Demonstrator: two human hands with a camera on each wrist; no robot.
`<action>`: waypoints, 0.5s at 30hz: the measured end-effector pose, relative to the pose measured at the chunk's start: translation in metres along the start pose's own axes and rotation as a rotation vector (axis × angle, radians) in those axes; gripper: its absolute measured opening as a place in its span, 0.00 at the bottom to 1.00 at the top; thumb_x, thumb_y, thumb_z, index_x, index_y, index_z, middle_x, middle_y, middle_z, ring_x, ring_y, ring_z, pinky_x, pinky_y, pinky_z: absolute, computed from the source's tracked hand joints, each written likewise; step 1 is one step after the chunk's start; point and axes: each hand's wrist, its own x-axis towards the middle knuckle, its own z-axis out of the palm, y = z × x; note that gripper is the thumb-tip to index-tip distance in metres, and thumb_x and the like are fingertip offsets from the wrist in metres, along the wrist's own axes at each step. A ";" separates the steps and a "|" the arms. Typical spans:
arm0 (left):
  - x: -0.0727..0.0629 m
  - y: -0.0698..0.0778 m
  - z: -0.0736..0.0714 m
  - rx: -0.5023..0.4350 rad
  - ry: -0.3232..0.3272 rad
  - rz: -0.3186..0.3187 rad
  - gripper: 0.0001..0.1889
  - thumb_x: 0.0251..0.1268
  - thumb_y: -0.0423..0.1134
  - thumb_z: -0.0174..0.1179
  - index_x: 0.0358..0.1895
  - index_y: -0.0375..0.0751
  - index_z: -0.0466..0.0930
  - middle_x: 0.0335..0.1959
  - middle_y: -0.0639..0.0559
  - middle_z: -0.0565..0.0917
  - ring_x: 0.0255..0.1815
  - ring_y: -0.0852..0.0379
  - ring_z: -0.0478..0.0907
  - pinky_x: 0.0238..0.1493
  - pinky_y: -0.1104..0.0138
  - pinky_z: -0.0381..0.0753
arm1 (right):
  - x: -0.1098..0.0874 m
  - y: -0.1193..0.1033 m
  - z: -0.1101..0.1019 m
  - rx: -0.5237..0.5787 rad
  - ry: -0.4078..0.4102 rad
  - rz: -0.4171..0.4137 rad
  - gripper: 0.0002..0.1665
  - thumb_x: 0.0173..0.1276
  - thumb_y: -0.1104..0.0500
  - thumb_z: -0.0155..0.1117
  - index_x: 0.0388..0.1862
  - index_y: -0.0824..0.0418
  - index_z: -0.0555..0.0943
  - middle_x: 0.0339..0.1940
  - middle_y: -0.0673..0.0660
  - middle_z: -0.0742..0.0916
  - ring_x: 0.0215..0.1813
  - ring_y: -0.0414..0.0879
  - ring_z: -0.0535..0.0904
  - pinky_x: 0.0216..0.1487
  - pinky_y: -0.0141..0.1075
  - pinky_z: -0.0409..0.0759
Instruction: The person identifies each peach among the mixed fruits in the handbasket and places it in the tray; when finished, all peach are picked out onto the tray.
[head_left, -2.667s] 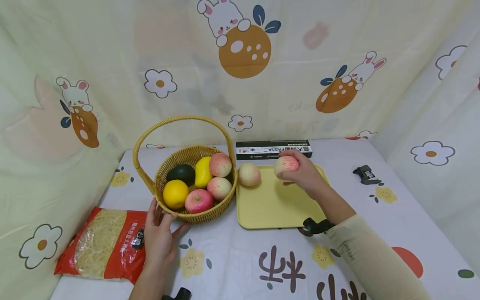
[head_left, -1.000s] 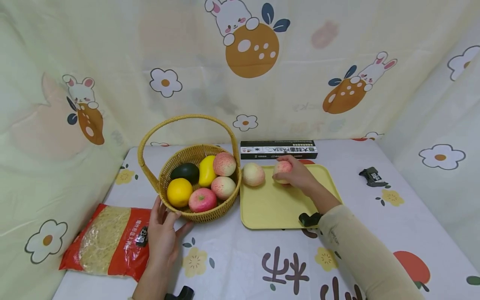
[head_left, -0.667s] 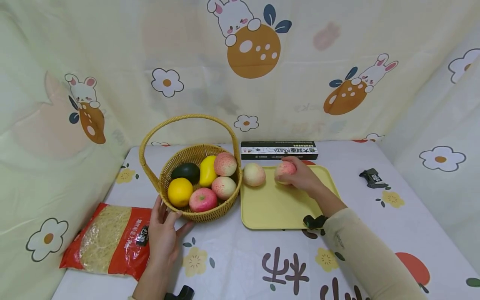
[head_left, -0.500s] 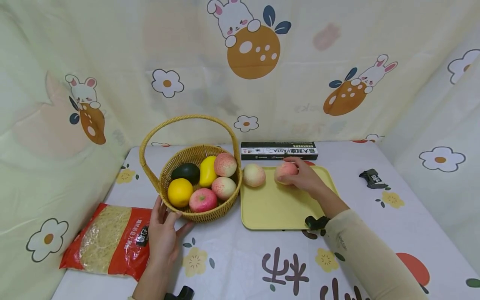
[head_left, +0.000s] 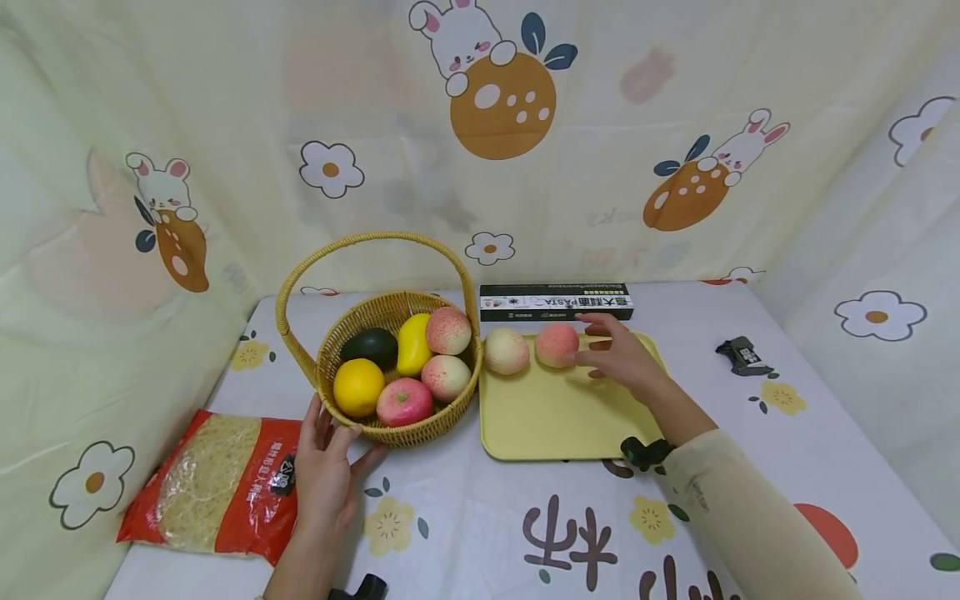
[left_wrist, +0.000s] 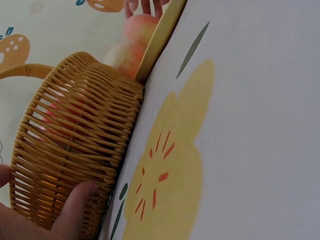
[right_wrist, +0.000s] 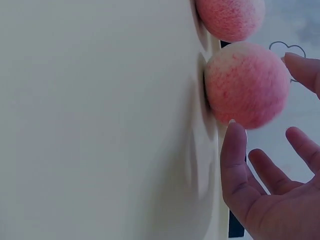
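Two peaches stand side by side at the back left of the yellow tray (head_left: 562, 425): a paler peach (head_left: 507, 351) and a pinker peach (head_left: 557, 345). My right hand (head_left: 618, 354) is just right of the pinker one, fingers spread; in the right wrist view that peach (right_wrist: 246, 85) sits between thumb and fingers without being gripped. My left hand (head_left: 326, 467) rests against the near left side of the wicker basket (head_left: 420, 431), its thumb flat on the weave in the left wrist view. The basket holds several fruits, among them a pink apple (head_left: 405, 402), a yellow mango (head_left: 412, 344) and more peaches.
A black and white pasta box (head_left: 555, 302) lies behind the tray. At the left is a red bag of pasta (head_left: 213, 483), close to my left forearm. A small dark packet (head_left: 742, 356) lies at the right. Patterned curtains enclose the table.
My right hand has lowered the pinker peach onto the tray, let go of it and drawn slightly right, its fingers spreading. My left hand has stayed at the basket.
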 end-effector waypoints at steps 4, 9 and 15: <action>0.000 0.000 0.000 0.000 0.000 0.000 0.47 0.74 0.33 0.57 0.86 0.75 0.45 0.88 0.60 0.53 0.83 0.49 0.60 0.59 0.53 0.89 | -0.010 0.001 -0.004 0.000 0.010 0.001 0.51 0.71 0.55 0.74 0.85 0.57 0.57 0.82 0.70 0.65 0.77 0.69 0.68 0.56 0.52 0.90; 0.000 0.001 0.000 -0.001 0.005 -0.001 0.47 0.74 0.33 0.57 0.86 0.75 0.46 0.88 0.60 0.53 0.83 0.49 0.60 0.59 0.53 0.88 | -0.025 0.002 -0.008 -0.011 0.027 -0.015 0.47 0.72 0.50 0.74 0.83 0.56 0.62 0.80 0.70 0.68 0.73 0.68 0.74 0.54 0.51 0.91; 0.000 0.001 0.001 -0.005 0.006 0.001 0.47 0.74 0.32 0.57 0.86 0.75 0.46 0.88 0.60 0.53 0.83 0.50 0.60 0.59 0.52 0.88 | -0.045 -0.005 -0.004 -0.054 0.074 -0.070 0.44 0.71 0.48 0.74 0.81 0.50 0.66 0.78 0.67 0.72 0.69 0.64 0.78 0.53 0.49 0.90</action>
